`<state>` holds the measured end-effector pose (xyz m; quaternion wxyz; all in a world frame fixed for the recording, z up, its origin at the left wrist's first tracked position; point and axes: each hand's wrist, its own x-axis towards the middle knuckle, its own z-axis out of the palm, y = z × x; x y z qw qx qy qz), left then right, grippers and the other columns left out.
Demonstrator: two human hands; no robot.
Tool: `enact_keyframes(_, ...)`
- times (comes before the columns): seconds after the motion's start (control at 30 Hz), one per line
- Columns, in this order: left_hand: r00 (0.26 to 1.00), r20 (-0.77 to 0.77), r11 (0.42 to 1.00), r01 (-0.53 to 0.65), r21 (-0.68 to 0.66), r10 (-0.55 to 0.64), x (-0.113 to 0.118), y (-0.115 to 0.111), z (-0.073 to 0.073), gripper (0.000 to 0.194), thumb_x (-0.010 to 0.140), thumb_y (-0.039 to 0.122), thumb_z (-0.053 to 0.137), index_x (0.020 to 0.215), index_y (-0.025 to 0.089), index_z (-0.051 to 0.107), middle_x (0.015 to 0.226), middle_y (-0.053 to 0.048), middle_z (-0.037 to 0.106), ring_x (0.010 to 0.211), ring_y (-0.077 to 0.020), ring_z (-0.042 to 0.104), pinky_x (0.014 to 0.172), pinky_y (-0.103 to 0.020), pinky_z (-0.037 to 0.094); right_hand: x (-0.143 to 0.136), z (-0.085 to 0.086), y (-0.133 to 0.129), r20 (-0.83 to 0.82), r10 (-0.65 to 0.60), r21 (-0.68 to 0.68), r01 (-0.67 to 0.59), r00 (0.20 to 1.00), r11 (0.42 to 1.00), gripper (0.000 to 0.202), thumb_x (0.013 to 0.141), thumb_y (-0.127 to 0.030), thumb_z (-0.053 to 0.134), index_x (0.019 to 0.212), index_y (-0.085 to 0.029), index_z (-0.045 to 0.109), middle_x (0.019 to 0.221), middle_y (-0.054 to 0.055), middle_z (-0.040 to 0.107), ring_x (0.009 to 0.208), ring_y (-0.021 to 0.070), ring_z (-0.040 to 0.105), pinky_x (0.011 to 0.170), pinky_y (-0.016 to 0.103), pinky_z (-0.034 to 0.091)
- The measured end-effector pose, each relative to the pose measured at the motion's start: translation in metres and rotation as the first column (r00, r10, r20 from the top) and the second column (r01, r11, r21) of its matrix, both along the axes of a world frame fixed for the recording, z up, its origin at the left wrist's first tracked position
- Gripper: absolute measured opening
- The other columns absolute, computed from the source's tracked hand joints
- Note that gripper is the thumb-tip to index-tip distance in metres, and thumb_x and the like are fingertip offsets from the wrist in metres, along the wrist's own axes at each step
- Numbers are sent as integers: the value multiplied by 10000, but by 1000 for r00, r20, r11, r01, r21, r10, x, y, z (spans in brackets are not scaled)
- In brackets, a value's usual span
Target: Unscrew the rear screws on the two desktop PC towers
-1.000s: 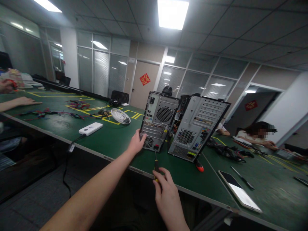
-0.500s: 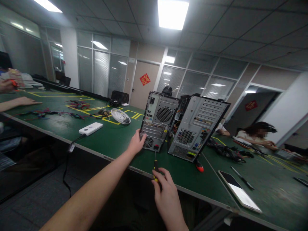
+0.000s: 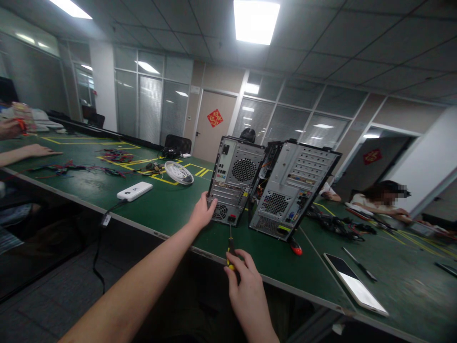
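Two desktop computer cases stand side by side with their rear panels toward me. At the lower left edge of the left computer case (image 3: 233, 176), my left hand (image 3: 202, 212) grips the corner, thumb on the rear panel and fingers round the side. My right hand (image 3: 246, 281) pinches the black and yellow handle of a screwdriver (image 3: 231, 245). The shaft points up to the bottom of that case's rear panel, near a red socket; whether the tip sits in a screw is too small to tell. The second computer case (image 3: 291, 190) leans slightly to the right.
A red-tipped tool (image 3: 296, 247) pokes out under the right case. On the green table (image 3: 171, 209) lie a phone (image 3: 353, 283), a slim dark tool (image 3: 360, 265), black cables (image 3: 335, 224), a white power bank (image 3: 134, 191) and a white round part (image 3: 179, 172). Other people sit at left and right.
The screwdriver handle and my right fingers have shifted very slightly. My left hand and both cases stay where they were.
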<state>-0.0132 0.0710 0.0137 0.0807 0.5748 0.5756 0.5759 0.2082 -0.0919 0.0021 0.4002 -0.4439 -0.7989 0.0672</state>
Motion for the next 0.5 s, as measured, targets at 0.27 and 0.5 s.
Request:
enact_keyframes(0.27,1000,1,1000,10,4,-10,-1,-1,0,539,1002,515,470,1400,152,464,1297,-218,681,1183,-332,678,1024,-489,509,0,0,0,-29,-20,-8,20,999,1000,320,957,-156,555,1186,-215,770,1315,135,662,1165,267,706,1013,382,575)
enact_keyframes(0.5,1000,13,1000,21,-17,-21,2,-3,4,525,1000,485,472,1389,132,468,1299,-226,677,1197,-344,665,1038,-486,492,-3,1,1,-47,-16,-31,15,999,999,310,957,-180,554,1181,-197,768,1307,149,651,1136,267,717,992,374,583)
